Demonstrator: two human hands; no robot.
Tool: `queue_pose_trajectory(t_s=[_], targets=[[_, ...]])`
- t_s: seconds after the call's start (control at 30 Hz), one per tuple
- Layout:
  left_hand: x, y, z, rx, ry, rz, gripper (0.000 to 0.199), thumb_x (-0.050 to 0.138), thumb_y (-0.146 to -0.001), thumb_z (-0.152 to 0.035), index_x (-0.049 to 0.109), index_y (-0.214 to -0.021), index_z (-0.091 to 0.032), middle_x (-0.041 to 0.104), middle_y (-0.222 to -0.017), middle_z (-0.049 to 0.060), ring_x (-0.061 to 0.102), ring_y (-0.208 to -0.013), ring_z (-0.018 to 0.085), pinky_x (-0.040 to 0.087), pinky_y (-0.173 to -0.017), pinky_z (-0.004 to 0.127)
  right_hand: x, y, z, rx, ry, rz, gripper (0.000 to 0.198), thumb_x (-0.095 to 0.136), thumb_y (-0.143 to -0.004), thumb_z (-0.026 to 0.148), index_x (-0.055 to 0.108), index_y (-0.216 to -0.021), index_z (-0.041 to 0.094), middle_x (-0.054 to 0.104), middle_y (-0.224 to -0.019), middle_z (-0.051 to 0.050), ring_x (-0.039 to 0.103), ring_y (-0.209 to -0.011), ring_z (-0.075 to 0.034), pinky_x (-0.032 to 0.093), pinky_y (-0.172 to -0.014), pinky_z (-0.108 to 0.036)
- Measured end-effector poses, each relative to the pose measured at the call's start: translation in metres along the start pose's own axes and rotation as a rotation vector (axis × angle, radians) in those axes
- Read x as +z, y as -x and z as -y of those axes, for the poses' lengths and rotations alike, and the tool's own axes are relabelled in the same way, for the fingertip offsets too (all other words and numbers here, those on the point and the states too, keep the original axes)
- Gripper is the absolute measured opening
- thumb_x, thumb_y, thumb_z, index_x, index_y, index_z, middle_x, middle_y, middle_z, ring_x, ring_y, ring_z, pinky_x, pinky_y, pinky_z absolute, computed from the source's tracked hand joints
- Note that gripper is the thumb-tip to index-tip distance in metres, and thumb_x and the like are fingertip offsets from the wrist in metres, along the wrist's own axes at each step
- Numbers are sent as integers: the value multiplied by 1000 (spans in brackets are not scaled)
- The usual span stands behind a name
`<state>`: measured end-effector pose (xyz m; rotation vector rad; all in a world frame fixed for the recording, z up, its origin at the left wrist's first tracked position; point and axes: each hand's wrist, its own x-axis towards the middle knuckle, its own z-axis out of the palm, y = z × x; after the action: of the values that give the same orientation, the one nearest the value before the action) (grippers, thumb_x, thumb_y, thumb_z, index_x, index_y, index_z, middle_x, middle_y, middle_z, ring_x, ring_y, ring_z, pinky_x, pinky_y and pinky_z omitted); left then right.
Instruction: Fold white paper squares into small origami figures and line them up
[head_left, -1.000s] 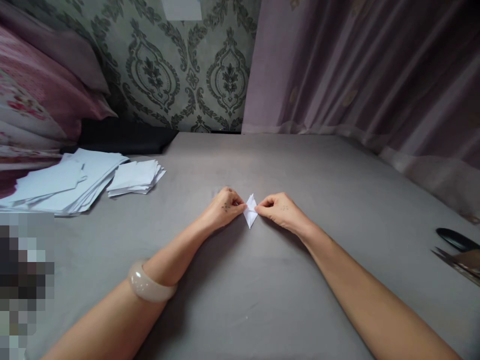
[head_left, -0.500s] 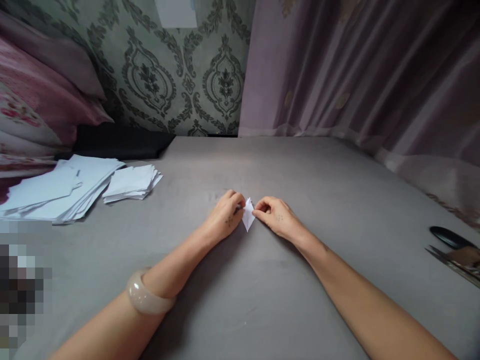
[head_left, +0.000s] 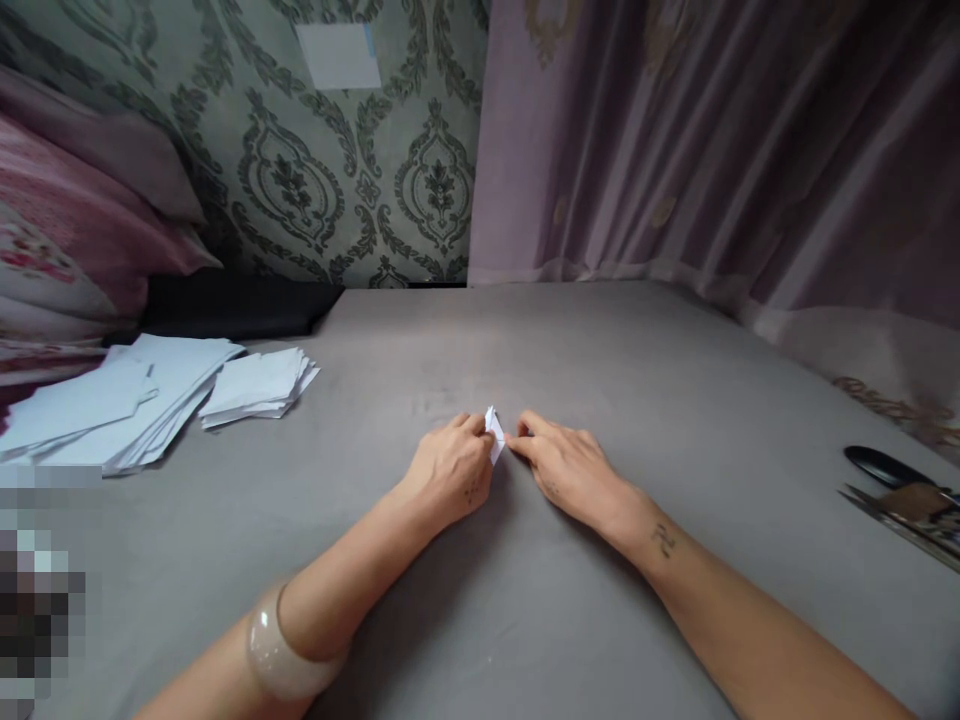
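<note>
A small folded piece of white paper (head_left: pixel 496 432) lies at the middle of the grey surface, its pointed top facing away from me. My left hand (head_left: pixel 454 462) is closed over its left side, thumb and fingers pressed on it, hiding much of the lower part. From the other side, my right hand (head_left: pixel 574 468) has thumb and index finger pinched at the paper's right corner, with the other fingers curled. A pale bangle (head_left: pixel 289 650) sits on my left forearm.
Large white sheets (head_left: pixel 161 400) and a stack of smaller paper pieces (head_left: pixel 259 385) lie at the left, before a black folded item (head_left: pixel 240 305). Scissors (head_left: pixel 889 520) and a black oval object (head_left: pixel 885 466) are at the right edge. Curtains (head_left: pixel 637 150) hang behind the grey surface (head_left: pixel 570 340).
My left hand has shifted over the paper and now covers more of it. The paper is turned slightly, and my right hand is flatter, still at the right corner. The camera view has tilted up.
</note>
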<state>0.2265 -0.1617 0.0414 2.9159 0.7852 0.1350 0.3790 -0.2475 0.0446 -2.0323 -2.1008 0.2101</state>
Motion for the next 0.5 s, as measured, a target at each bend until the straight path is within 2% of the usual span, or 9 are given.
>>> queue_pose_trajectory(t_s=[0.1,0.17,0.33,0.5], targets=[[1,0,1,3,28,-33,29,45,-90,-37,65,-89,-16,60,-95,12,57,-89,26,48,-64,31,-4,-1,-2,36,-5,21,30,44,-88,10,69,-93,26,60,-98,-4,57,-74,-14,32,-60,-26],[1,0,1,2,36,-36,31,46,-90,-41,65,-91,-16,60,-96,12,57,-89,26,48,-64,32,-4,-4,-5,84,-37,9,29,45,-86,9,70,-87,24,63,-96,-3,58,-73,-14,34,-61,-26],[1,-3,-2,-36,-1,-18,25,44,-89,-29,66,-86,-16,62,-94,12,57,-89,26,46,-61,30,3,-13,-14,151,-192,-103,31,44,-81,5,71,-80,21,68,-94,-4,62,-84,-16,42,-76,-25],[3,-4,-3,-81,3,-40,23,45,-86,-25,65,-80,-18,62,-91,10,58,-89,24,45,-59,28,9,-15,-14,186,-269,-128,31,44,-79,6,72,-80,19,71,-91,-5,64,-86,-17,44,-82,-26]])
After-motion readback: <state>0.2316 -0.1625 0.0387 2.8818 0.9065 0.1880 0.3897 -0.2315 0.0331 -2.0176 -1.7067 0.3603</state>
